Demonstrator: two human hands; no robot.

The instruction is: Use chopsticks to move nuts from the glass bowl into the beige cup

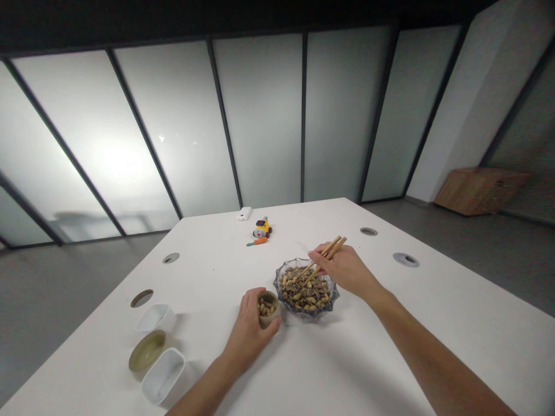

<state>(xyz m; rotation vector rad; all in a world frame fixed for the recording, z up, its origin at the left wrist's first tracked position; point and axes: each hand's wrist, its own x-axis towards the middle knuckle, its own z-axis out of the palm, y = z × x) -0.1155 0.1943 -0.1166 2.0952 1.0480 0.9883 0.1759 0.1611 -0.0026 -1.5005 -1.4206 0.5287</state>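
A glass bowl [284, 301] with a scalloped rim stands on the white table, filled with striped sunflower seeds and what look like peanuts [310, 297]. My right hand [340, 267] grips a pair of chopsticks [332, 249] above the bowl's right rim, their tips down among the seeds. Left of the glass bowl, my left hand [250, 318] is wrapped around a small cup [273, 319]. Several pale, peanut-like pieces [265, 306] lie inside that cup. Whether the chopstick tips pinch anything is too small to tell.
At the left are two white dishes [162, 378] and an olive-green bowl [147, 351]. Farther back sit a yellow toy vehicle [262, 229], an orange carrot-shaped item [260, 241] and a white device [244, 214]. Round openings [406, 260] are set into the table [217, 248].
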